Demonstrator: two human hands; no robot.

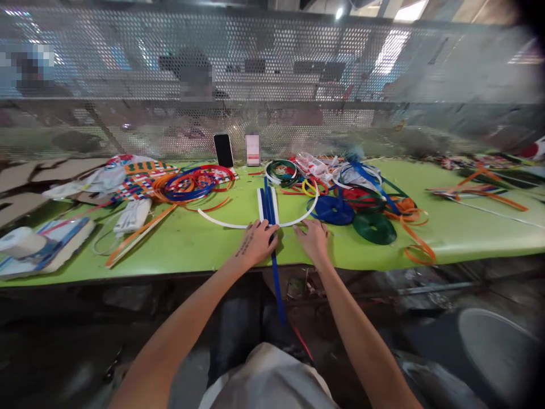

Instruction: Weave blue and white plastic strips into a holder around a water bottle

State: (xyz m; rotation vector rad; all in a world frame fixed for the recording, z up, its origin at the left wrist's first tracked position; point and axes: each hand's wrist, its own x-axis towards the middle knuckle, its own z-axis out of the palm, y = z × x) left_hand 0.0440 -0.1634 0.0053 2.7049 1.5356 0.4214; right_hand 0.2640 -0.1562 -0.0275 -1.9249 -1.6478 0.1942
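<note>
My left hand rests near the front edge of the green table, its fingers closed on the near ends of the blue and white plastic strips that lie side by side pointing away from me. One blue strip hangs down over the table edge between my arms. My right hand lies just to the right with fingers pressed on the table beside the strips. A curved white strip arcs out to both sides behind my hands.
Coils of blue, green, orange and red strips lie right of my hands. A woven piece and more coils lie left. Two phones lean on the perforated metal screen. A paper roll sits far left.
</note>
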